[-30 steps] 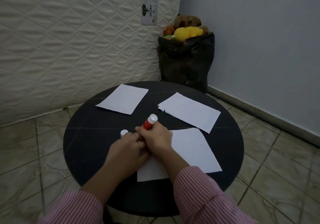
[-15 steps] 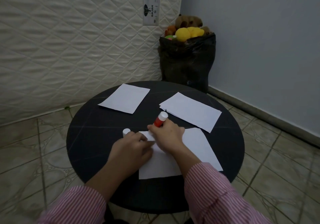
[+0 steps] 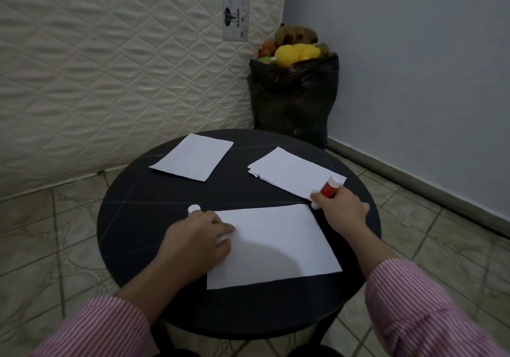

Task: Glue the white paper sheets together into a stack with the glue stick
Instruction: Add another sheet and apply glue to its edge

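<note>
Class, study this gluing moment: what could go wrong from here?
1. The glue stick in the right hand is at the near sheet's far right corner; a stroke may run onto the black table.
2. Only the left hand holds that sheet's left edge, so it may shift or wrinkle.

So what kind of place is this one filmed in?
Most likely a room corner in a home: a quilted mattress stands upright against the wall, a black bag of soft toys sits in the corner, and the small round black table stands on tiled floor.
</note>
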